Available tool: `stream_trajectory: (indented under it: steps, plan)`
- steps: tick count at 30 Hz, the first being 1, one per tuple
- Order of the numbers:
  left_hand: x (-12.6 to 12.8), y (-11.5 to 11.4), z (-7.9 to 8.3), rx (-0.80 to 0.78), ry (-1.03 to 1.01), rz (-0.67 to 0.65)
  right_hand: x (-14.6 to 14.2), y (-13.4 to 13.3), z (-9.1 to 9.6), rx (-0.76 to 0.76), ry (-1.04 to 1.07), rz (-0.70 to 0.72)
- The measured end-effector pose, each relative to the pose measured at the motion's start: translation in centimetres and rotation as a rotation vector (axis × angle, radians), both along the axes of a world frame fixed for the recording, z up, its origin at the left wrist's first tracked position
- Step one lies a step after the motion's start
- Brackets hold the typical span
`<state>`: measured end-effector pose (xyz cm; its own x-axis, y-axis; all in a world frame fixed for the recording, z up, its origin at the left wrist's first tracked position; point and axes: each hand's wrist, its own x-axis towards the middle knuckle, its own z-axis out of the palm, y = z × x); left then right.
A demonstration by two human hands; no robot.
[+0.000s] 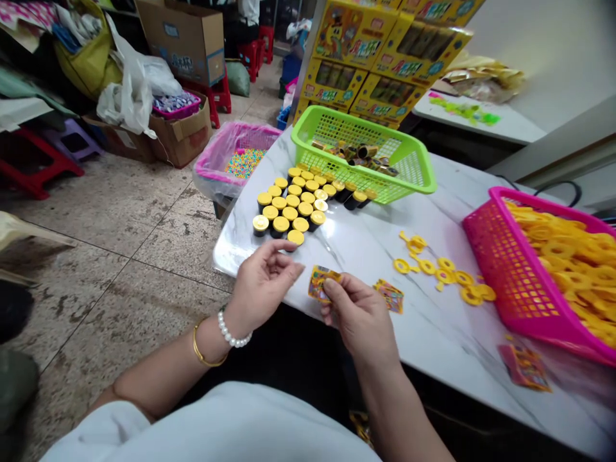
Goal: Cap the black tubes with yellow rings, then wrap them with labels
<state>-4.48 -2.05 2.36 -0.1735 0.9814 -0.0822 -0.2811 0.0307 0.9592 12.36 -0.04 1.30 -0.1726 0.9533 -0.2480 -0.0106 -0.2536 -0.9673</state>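
Note:
My right hand (pixel 363 314) pinches a small, colourful printed card (pixel 318 283) between thumb and fingers, just over the table's front edge. Beside it, more printed cards (pixel 391 296) lie flat on the white marbled table (pixel 356 240). My left hand (pixel 267 279) holds nothing; its thumb and index finger are apart. The index fingertip is at the nearest of several small black containers with yellow lids (pixel 295 238); whether it touches cannot be made out. The other lidded containers (pixel 289 213) stand upright in a cluster beyond.
A green basket (pixel 332 163) holds loose dark and gold pieces. The pink basket (pixel 517 273) at right is full of yellow ring pieces; several rings (pixel 445 276) lie beside it. Printed packets (pixel 524 367) lie front right. Yellow boxes (pixel 356 32) stand stacked behind. A bead-filled basket (pixel 226 138) stands left.

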Motion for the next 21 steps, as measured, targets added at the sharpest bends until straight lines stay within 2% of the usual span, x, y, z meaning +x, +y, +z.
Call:
stream_trajectory:
  steps: [2,8,11,17,21]
  plan:
    - [0.2,-1.0,0.0,0.024,0.033,0.111,-0.7,-0.5,-0.3,0.064,-0.051,-0.091]
    - [1.1,-3.2,-0.4,0.085,0.115,0.047,-1.7,-1.2,-0.4,0.173,-0.131,-0.194]
    - [1.4,-3.2,-0.5,0.084,0.090,0.066,-2.0,-1.5,-0.4,0.264,-0.183,-0.173]
    - [1.2,-2.6,-0.7,0.140,0.170,0.113,-2.4,-2.1,-0.8,0.508,-0.329,-0.108]
    - [0.6,-2.5,-0.8,0.081,0.120,0.181,-2.6,-2.0,-0.9,0.559,-0.357,-0.120]
